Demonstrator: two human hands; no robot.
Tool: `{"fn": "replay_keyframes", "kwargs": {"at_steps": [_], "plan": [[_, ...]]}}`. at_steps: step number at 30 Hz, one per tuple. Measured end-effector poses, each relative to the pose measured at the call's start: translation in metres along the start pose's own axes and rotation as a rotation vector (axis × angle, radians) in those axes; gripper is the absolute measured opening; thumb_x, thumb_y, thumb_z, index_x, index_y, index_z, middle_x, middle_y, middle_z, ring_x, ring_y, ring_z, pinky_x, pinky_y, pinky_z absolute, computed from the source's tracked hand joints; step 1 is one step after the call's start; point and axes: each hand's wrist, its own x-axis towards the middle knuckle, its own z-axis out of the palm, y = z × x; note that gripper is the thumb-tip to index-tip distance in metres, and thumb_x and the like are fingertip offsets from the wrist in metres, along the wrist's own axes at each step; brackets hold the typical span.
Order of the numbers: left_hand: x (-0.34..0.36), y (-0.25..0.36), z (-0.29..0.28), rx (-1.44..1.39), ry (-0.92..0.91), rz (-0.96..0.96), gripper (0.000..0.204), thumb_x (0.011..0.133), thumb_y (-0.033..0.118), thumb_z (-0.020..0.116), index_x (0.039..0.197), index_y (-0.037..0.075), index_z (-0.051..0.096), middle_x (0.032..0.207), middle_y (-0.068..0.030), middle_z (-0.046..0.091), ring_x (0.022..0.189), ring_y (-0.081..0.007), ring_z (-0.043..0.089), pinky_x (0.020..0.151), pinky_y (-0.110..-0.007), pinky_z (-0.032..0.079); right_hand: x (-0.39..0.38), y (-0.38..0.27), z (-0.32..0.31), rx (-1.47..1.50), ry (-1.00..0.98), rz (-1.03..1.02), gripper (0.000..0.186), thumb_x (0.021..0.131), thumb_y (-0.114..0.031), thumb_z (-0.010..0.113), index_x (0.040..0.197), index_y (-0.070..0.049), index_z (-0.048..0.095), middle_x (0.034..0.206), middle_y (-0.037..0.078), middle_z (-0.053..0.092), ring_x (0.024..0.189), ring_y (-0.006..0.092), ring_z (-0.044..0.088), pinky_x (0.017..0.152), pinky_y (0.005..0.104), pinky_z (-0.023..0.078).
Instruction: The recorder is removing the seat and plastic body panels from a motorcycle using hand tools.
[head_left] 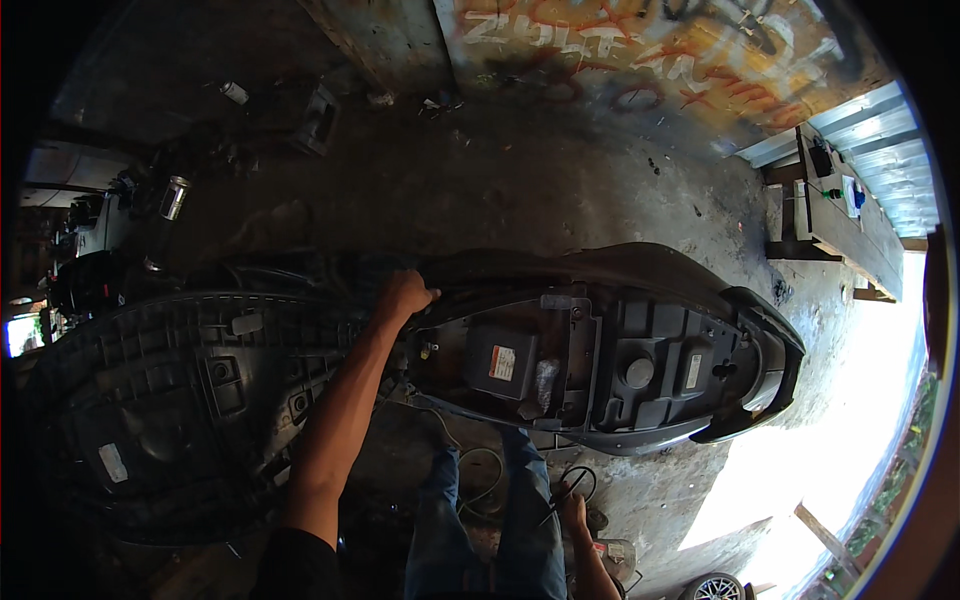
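Observation:
A scooter [650,262] stretches across in front of me with its seat tipped up, so the seat's ribbed black underside [160,400] faces me at the left. My left hand [405,292] reaches over to the far edge of the body, near the seat hinge. Its fingers curl over the rim there, partly hidden. In the open bay to its right sit a black box with a label [492,362] and a round cap [638,374]. Low on the near side, my right hand [574,512] is closed round a thin black looped cable [590,482], held apart from the body.
A pale hose [482,452] lies in a loop on the floor by my legs. A small tank-like object [620,556] and a spoked wheel [716,588] are at the lower right. A wooden bench [860,225] stands by the metal wall; a metal can [174,198] is at far left.

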Motion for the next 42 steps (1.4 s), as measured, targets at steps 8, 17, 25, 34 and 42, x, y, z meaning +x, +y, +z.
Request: {"fn": "replay_keyframes", "kwargs": {"at_steps": [8,17,25,34,42], "plan": [[0.037,-0.035,0.005,-0.049,-0.405,0.065,0.052,0.086,0.038,0.068,0.122,0.001,0.067,0.130,-0.0202,0.063,0.119,-0.0347,0.062,0.093,-0.045,0.053,0.003,-0.004,0.012,0.019,-0.009,0.026,0.073,0.100,-0.063,0.041,0.078,0.001,0.071,0.067,0.013,0.066,0.070,0.0206,0.066,0.064,0.0398,0.049],[0.026,-0.045,0.019,-0.254,-0.223,0.245,0.037,0.086,0.026,0.073,0.117,0.006,0.068,0.106,-0.0124,0.071,0.099,-0.0261,0.067,0.078,-0.039,0.053,-0.001,-0.006,0.010,0.059,0.026,0.001,0.072,0.100,-0.061,0.043,0.080,0.001,0.071,0.069,0.014,0.068,0.073,0.0217,0.067,0.067,0.0381,0.051],[0.014,-0.032,0.050,-0.393,0.138,0.430,0.033,0.086,0.028,0.077,0.105,0.003,0.068,0.098,-0.0164,0.072,0.096,-0.0294,0.068,0.080,-0.041,0.050,0.010,0.024,0.007,0.079,0.000,0.012,0.072,0.101,-0.060,0.041,0.078,0.002,0.070,0.066,0.013,0.066,0.070,0.0208,0.066,0.065,0.0405,0.049],[0.016,-0.057,0.058,-0.743,0.044,0.332,0.027,0.092,0.020,0.071,0.107,-0.002,0.064,0.105,-0.0132,0.069,0.101,-0.0225,0.062,0.086,-0.036,0.046,-0.005,-0.005,0.016,-0.020,0.042,0.003,0.069,0.102,-0.056,0.038,0.077,-0.001,0.071,0.064,0.015,0.066,0.069,0.0245,0.068,0.065,0.0414,0.049],[0.008,-0.048,0.061,-0.695,0.134,0.372,0.019,0.090,0.002,0.062,0.108,0.000,0.062,0.109,-0.0155,0.070,0.106,-0.0285,0.065,0.090,-0.040,0.047,-0.012,-0.004,0.014,0.056,0.033,-0.030,0.067,0.101,-0.058,0.042,0.077,-0.004,0.071,0.062,0.006,0.061,0.062,0.0149,0.058,0.058,0.0352,0.044]]}}
